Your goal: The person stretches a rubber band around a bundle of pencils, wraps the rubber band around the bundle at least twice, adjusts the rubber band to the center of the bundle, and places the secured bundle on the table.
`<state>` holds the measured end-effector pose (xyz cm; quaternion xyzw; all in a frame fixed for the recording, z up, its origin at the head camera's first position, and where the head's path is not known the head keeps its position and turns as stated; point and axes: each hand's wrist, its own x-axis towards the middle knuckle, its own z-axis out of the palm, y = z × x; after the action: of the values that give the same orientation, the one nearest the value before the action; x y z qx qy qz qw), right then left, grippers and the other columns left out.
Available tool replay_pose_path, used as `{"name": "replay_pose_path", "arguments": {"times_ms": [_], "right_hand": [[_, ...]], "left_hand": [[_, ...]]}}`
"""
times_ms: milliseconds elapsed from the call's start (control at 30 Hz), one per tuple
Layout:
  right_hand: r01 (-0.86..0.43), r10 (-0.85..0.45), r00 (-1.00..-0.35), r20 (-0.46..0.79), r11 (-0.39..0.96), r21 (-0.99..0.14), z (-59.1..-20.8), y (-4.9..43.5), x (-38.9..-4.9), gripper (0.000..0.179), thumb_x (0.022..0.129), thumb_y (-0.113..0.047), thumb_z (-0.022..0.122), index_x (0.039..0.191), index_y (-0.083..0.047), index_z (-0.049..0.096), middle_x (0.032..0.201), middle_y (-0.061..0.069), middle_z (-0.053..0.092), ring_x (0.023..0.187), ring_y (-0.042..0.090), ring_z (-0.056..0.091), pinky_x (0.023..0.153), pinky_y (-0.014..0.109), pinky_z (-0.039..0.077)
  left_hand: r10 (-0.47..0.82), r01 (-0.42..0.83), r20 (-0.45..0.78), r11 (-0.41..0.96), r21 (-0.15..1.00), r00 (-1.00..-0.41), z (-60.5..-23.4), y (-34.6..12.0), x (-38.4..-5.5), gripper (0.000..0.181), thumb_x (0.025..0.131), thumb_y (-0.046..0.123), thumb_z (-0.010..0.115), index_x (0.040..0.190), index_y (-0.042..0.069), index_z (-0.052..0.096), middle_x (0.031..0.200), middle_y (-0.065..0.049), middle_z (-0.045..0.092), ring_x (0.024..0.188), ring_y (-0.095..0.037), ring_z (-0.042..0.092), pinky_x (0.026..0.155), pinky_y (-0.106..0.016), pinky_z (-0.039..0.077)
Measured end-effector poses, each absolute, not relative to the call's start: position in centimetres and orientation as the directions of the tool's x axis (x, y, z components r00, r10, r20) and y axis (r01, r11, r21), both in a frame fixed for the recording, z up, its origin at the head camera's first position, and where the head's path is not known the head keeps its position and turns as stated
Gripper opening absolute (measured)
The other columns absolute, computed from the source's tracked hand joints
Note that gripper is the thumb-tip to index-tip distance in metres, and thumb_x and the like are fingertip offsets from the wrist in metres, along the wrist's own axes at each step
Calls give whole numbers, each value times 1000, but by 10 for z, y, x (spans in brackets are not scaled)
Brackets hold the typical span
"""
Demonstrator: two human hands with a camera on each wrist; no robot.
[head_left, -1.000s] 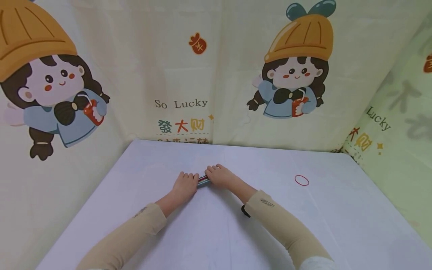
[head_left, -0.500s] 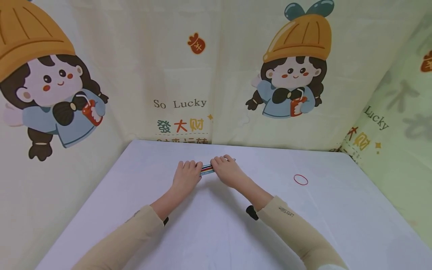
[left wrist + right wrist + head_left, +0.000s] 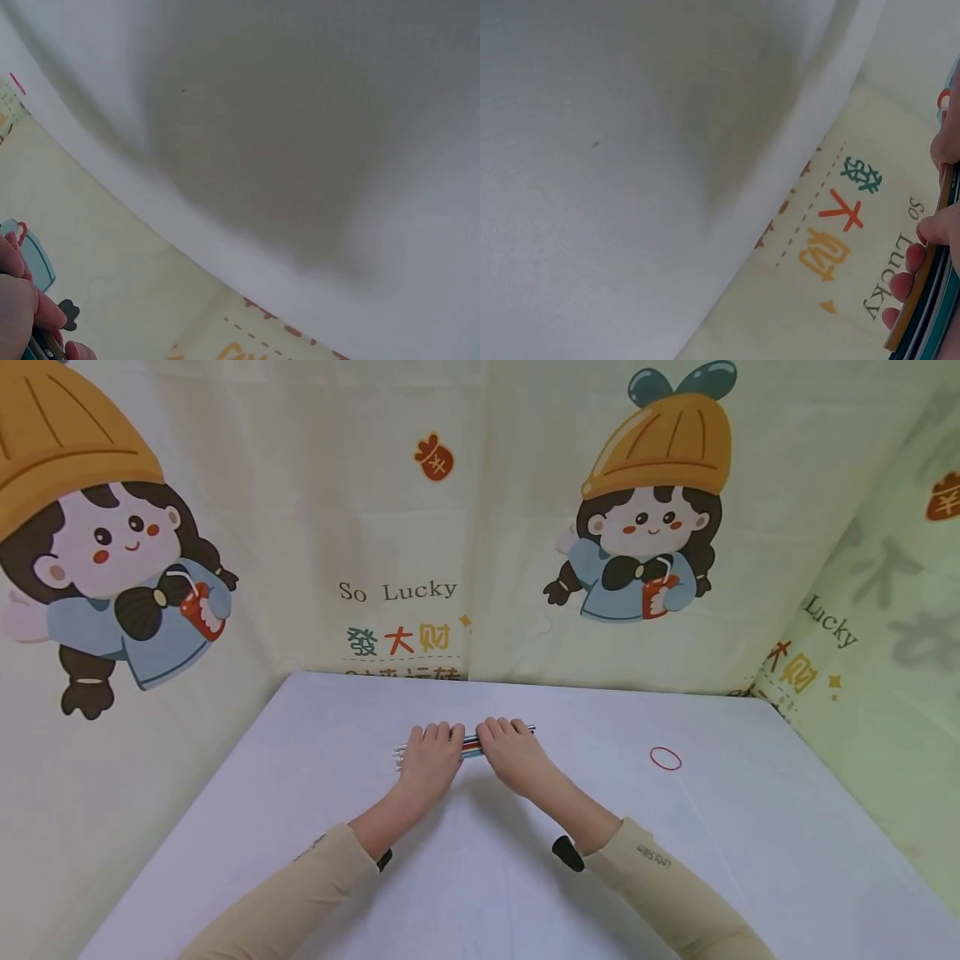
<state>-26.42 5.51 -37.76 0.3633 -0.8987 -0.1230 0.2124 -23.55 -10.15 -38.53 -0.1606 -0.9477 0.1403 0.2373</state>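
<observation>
With my left hand (image 3: 430, 757) and right hand (image 3: 516, 758) in a closed grip around the pencil bundle (image 3: 471, 747) above the tabletop (image 3: 465, 877), gathering looks done, while setting down seems left.

Pale desk (image 3: 480, 893), with a red oval outline (image 3: 665, 748) at right. Beyond the far edge, a cream curtain (image 3: 517, 460) bears a left cartoon figure (image 3: 142, 595) and a right cartoon figure (image 3: 651, 452), both orange-hatted; between them, a red pouch (image 3: 434, 457) above "So Lucky" lettering (image 3: 397, 592).
</observation>
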Motion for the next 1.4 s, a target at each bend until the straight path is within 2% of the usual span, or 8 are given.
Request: {"name": "replay_pose_path", "arguments": {"times_ms": [333, 500, 600, 767, 867, 1200, 1400], "right_hand": [[-615, -687, -645, 334, 726, 308, -380, 61, -259, 23, 88, -16, 59, 105, -7, 48, 93, 4, 50, 86, 20, 51, 82, 35, 40], [-611, -606, -689, 397, 781, 132, -374, 82, -260, 47, 79, -20, 69, 118, -5, 47, 111, 7, 53, 105, 25, 51, 96, 41, 34], [-580, -547, -733, 404, 813, 48, -373, 96, -261, 60, 75, -20, 73, 124, -2, 44, 121, 11, 52, 114, 28, 47, 100, 45, 29], [-537, -507, -813, 288, 843, -33, -373, 108, -260, 67, 77, -19, 70, 132, 1, 37, 131, 14, 48, 122, 28, 43, 103, 48, 25], [-534, -511, -834, 207, 843, -68, -375, 109, -259, 68, 80, -19, 68, 135, 1, 34, 134, 15, 45, 125, 29, 40, 105, 49, 23], [-532, -517, -844, 141, 839, -113, -376, 104, -252, 68, 81, -18, 66, 136, 3, 32, 137, 15, 42, 127, 27, 38, 105, 47, 23], [-534, -521, -845, 122, 838, -117, -377, 102, -250, 70, 81, -19, 67, 136, 4, 30, 138, 16, 40, 128, 28, 36, 105, 47, 24]], "left_hand": [[401, 248, 460, 900, -359, -792, -390, -103, -236, 40, 77, 34, 72, 96, 8, 49, 82, -6, 56, 75, -19, 54, 62, -28, 41], [382, 247, 413, 906, -343, -827, -386, -110, -234, 41, 79, 32, 71, 103, 9, 48, 87, -7, 55, 79, -20, 52, 64, -29, 42], [380, 238, 415, 905, -354, -827, -386, -116, -234, 43, 77, 33, 72, 103, 9, 47, 87, -7, 54, 79, -20, 51, 63, -29, 41], [412, 239, 455, 890, -389, -790, -387, -122, -233, 44, 76, 34, 73, 100, 9, 46, 84, -7, 53, 75, -19, 51, 58, -28, 39], [423, 254, 452, 886, -389, -785, -388, -122, -232, 44, 77, 34, 72, 101, 10, 46, 84, -7, 53, 75, -20, 51, 58, -28, 39], [462, 268, 491, 869, -415, -739, -391, -120, -232, 43, 76, 33, 74, 101, 10, 47, 84, -7, 54, 74, -20, 53, 56, -28, 40], [465, 279, 455, 865, -418, -759, -391, -118, -232, 43, 76, 32, 73, 105, 11, 48, 87, -8, 56, 77, -21, 53, 59, -28, 42]]}}
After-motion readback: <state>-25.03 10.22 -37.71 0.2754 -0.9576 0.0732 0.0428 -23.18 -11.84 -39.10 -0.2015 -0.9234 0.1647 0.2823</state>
